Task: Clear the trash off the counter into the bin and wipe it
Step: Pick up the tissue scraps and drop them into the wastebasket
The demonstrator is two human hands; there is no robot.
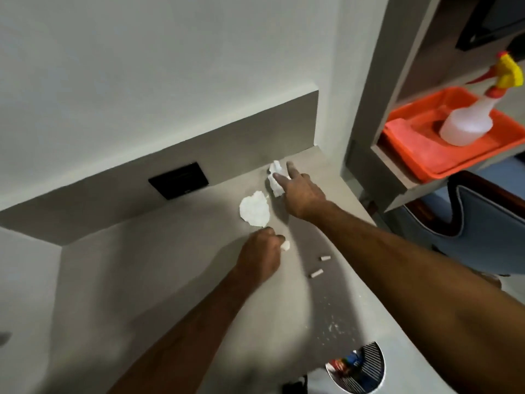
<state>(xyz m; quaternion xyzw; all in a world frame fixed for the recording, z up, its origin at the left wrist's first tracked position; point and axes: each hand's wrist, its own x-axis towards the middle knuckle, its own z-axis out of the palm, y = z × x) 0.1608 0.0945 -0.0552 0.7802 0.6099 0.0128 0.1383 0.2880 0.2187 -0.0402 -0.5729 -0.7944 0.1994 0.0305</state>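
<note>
Right hand (pixel 302 191) at tabletop (pixel 142 280) far right corner, grip open, fingers touching crumpled paper (pixel 275 177). Left hand (pixel 260 253) mid-tabletop, grip closed on small scrap (pixel 285 245). Flat paper (pixel 254 209) between hands, nearer left.
</note>
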